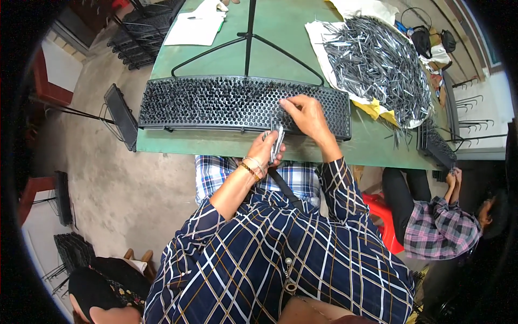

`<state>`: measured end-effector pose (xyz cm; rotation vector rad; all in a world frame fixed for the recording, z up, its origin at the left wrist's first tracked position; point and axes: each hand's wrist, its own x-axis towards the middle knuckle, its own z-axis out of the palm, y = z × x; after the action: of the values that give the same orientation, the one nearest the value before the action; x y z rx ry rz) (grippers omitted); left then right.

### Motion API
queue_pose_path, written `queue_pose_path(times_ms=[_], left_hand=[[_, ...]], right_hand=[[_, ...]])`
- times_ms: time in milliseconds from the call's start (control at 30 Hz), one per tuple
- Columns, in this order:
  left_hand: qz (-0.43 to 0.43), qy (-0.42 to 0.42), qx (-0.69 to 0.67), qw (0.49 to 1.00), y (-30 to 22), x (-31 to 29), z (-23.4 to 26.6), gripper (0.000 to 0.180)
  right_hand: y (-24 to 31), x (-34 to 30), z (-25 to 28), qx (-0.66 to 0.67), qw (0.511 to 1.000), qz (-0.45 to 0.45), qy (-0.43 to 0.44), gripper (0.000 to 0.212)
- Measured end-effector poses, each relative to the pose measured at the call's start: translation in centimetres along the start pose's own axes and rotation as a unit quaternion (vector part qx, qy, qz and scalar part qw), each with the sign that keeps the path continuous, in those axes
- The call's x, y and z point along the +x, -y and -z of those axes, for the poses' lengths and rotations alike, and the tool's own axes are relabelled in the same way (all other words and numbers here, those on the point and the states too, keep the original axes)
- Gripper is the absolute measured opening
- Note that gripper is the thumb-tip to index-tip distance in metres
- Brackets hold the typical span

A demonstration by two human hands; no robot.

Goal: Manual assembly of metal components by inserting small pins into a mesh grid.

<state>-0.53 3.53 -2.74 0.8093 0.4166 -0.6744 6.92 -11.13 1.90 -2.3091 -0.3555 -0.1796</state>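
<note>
A long black perforated rack (216, 105) with rows of round holes lies across the green table in front of me. Short dark pieces stand in most holes of its left and middle part; holes toward the right look bare. My left hand (265, 150), with bracelets at the wrist, is closed round a small bundle of thin grey metal strips (277, 143) just below the rack's front edge. Over the right part of the rack is my right hand (306, 114), thumb and fingertips pinched together at the holes. Whatever is between those fingertips is too small to make out.
A large heap of similar strips (377, 65) lies on white and yellow sacking at the right of the green table (291, 54). A black rod frame (249, 38) rises behind the rack. White paper (194, 29) lies far left. Another person (442, 227) works at right; one more (108, 291) is lower left.
</note>
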Motion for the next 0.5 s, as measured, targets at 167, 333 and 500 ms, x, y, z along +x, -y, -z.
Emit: queue_pose_path(times_ms=[167,333,500], left_hand=[[-0.075,0.023,0.083,0.993,0.3,-0.5,-1.7,0.021],[-0.09,0.019,0.117,0.989,0.2,-0.5,-2.3,0.025],[-0.054,0.023,0.109,0.992,-0.7,-0.9,-2.6,0.023]], right_hand=[[1.4,-1.2,0.2,0.102,0.989,-0.079,0.068,0.035],[-0.1,-0.9,-0.2,0.234,0.96,-0.128,0.09,0.026],[-0.3,1.5,0.4,0.333,0.931,-0.134,-0.065,0.025]])
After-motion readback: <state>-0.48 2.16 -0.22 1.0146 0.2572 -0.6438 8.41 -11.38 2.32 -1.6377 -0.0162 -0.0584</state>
